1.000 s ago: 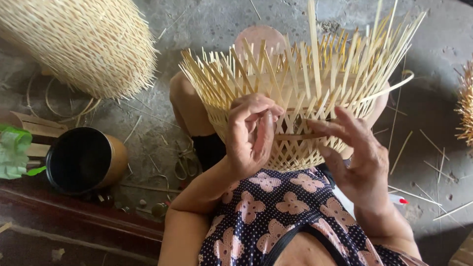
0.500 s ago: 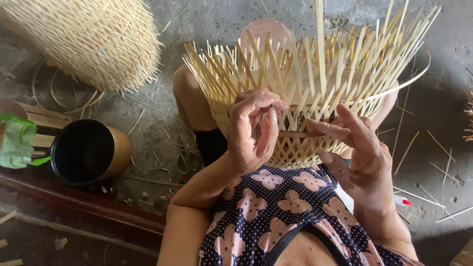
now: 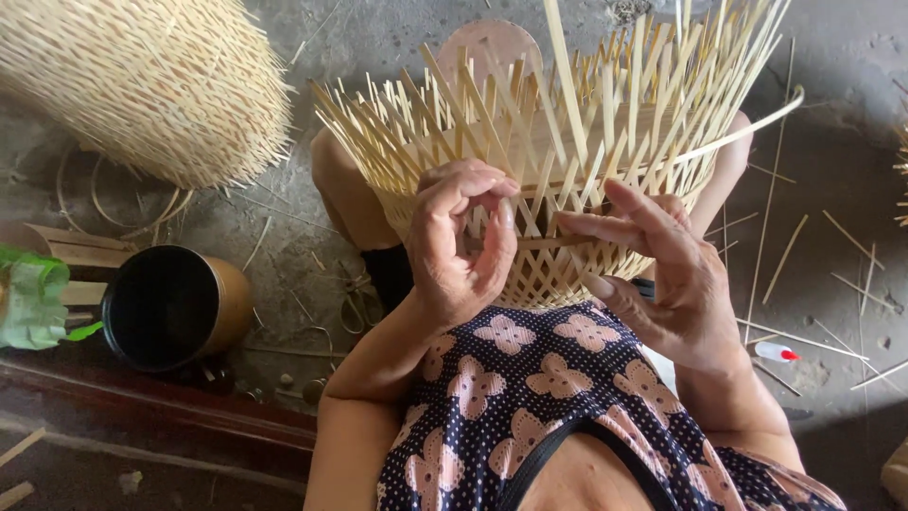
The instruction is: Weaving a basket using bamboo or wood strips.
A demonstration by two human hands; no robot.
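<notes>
Finished basket (image 3: 142, 85): lying at the upper left of the frame on the floor (image 3: 378, 38), cut off by the edge, so its full shape is not showing.
Can (image 3: 170, 305): sitting at the left, its inside dark and hard to read; the green wrap (image 3: 33, 298) beside it is running out of frame.
Left hand (image 3: 463, 241): curling at the centre, thumb and fingertips pinching a strip (image 3: 525, 244) at the weave's top edge. Risk: the thin strip is bending sharply there and could crack or slip free.
Basket (image 3: 558, 161): half woven, resting on the lap at centre, its base hidden behind the hands and its far side running off the top.
Uprights (image 3: 605, 104): sticking up loose and splayed. Risk: they are pointing toward the face and fingers and could poke or spring out of order.
Right hand (image 3: 662, 274): spreading open, fingers pressing against the woven wall, gripping nothing that I can make out.
Small bottle (image 3: 777, 352): lying at the lower right among stray strips; its contents are unclear.
</notes>
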